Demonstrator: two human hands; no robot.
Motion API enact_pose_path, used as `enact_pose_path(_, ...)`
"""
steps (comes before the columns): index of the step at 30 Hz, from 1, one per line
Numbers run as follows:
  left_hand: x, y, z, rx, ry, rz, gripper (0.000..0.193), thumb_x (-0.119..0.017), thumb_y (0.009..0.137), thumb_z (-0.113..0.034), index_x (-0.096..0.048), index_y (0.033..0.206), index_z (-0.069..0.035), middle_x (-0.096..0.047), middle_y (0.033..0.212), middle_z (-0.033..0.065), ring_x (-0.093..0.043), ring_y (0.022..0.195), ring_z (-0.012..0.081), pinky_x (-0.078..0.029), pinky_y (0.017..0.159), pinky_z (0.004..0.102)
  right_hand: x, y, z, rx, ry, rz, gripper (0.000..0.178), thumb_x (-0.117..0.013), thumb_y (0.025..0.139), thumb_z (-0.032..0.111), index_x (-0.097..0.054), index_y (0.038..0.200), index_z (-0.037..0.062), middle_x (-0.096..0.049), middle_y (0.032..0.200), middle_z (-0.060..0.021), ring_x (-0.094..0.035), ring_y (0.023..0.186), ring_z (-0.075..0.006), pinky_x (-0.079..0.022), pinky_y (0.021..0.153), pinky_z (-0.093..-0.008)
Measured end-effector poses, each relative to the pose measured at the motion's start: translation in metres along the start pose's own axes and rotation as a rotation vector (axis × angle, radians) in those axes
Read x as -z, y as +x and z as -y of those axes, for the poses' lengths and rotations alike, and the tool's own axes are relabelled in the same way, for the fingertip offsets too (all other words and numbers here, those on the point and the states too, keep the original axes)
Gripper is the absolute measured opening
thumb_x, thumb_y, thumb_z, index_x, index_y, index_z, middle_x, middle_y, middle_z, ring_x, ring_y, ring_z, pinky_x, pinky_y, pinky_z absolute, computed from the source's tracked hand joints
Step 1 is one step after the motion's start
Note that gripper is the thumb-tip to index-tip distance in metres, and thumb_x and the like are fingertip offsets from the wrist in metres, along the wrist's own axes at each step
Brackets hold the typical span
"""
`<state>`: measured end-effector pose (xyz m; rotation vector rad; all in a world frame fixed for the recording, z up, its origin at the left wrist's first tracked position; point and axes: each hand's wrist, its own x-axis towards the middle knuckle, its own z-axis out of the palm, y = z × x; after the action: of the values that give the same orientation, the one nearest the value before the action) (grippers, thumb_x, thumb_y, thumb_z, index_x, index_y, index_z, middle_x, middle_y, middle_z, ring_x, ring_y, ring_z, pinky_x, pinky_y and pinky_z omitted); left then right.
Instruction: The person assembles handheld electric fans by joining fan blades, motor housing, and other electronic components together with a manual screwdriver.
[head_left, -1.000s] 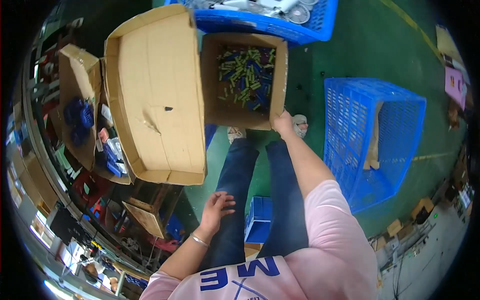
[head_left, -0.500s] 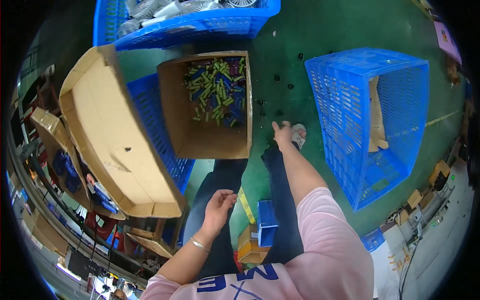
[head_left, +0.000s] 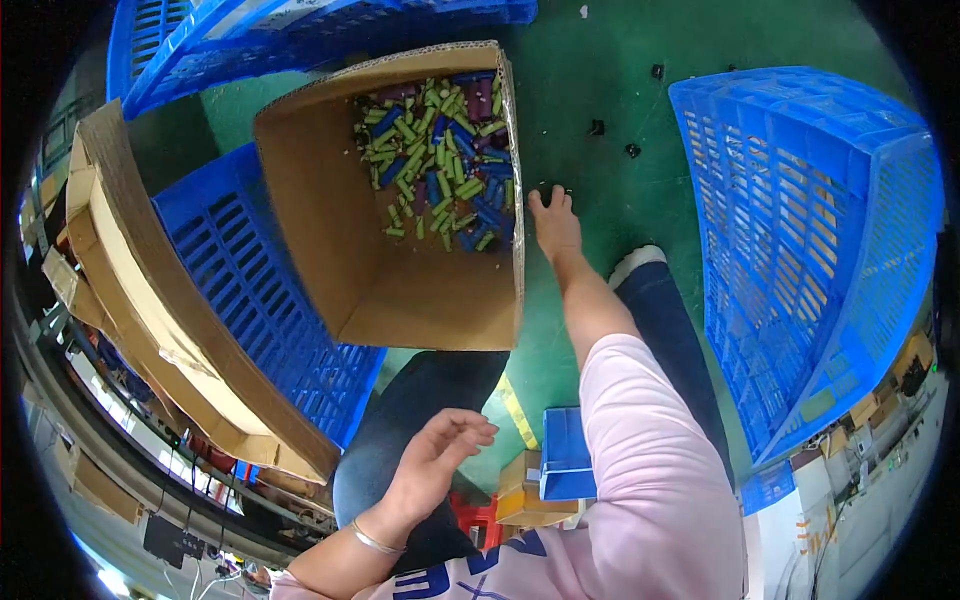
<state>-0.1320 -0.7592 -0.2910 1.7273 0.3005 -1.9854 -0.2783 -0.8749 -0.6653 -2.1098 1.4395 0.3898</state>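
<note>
My right hand reaches down to the green floor, just beside the right wall of an open cardboard box. Its fingers are spread, and the fingertips are close to small dark bits that they partly hide. I see nothing held in it. Over my left knee hangs my left hand, fingers loosely bent and holding nothing. Many small green and blue cylinders that look like batteries lie in the box, with some purple ones among them. Several small black pieces are scattered on the floor beyond my right hand.
A blue slatted crate lies to the right. Another blue crate is left of the box, with a flattish cardboard carton beside it. A blue crate stands at the far side. Near my feet are a blue bin and a small carton.
My body has leaned lower and forward, so the box looks larger. My right hand has come nearer the box's right wall and the floor. My left hand remains empty over my knee.
</note>
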Motion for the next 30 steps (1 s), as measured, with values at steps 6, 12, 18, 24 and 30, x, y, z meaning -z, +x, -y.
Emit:
enact_pose_path(6,-0.001,-0.001,0.011,0.04,-0.078,-0.084,0.021,-0.047,0.093,-0.015,-0.052,0.107,-0.001,-0.061,0.104,0.0104,-0.057,0.094,0.0151,-0.043,0.084,0.0268,0.003,-0.012,-0.064,-0.058,0.504,-0.136,0.023,-0.047,0.086,0.003,-0.05,0.108,0.0075,-0.042,0.11,-0.017,-0.049,0.097,-0.0314,-0.042,0.086,-0.0375)
enact_pose_path(12,-0.011,0.0,0.011,0.085,-0.044,-0.053,0.022,-0.052,0.089,-0.015,-0.052,0.106,-0.001,-0.062,0.103,0.0089,-0.056,0.096,0.0154,-0.041,0.085,0.0282,0.056,0.063,-0.098,-0.285,0.456,-0.592,0.018,-0.054,0.086,0.006,-0.05,0.104,0.008,-0.041,0.105,-0.0236,-0.048,0.087,-0.0394,-0.042,0.079,-0.0446)
enact_pose_path(18,-0.019,0.007,-0.003,0.063,-0.055,-0.063,0.021,-0.052,0.089,-0.015,-0.053,0.105,-0.001,-0.062,0.103,0.0086,-0.056,0.096,0.0154,-0.041,0.085,0.0281,0.065,0.094,-0.065,-0.291,0.253,-0.407,0.027,-0.049,0.083,0.002,-0.051,0.108,0.0108,-0.041,0.11,-0.0231,-0.052,0.098,-0.0422,-0.046,0.08,-0.0462)
enact_pose_path(24,-0.018,0.015,-0.012,0.04,-0.103,-0.065,0.02,-0.054,0.089,-0.014,-0.054,0.104,-0.001,-0.061,0.101,0.0083,-0.056,0.096,0.0149,-0.04,0.086,0.027,0.06,0.106,-0.049,-0.09,0.437,-0.515,0.033,-0.05,0.077,-0.007,-0.051,0.106,0.0088,-0.042,0.113,-0.0209,-0.051,0.097,-0.0403,-0.047,0.082,-0.0441)
enact_pose_path(30,-0.022,0.02,-0.022,0.058,-0.099,-0.062,0.021,-0.055,0.089,-0.014,-0.054,0.104,0.0,-0.061,0.101,0.0086,-0.056,0.096,0.015,-0.041,0.087,0.0273,0.079,0.113,-0.038,0.165,0.152,-0.202,0.034,-0.049,0.076,-0.006,-0.052,0.106,0.01,-0.044,0.111,-0.0185,-0.052,0.093,-0.039,-0.047,0.079,-0.0455)
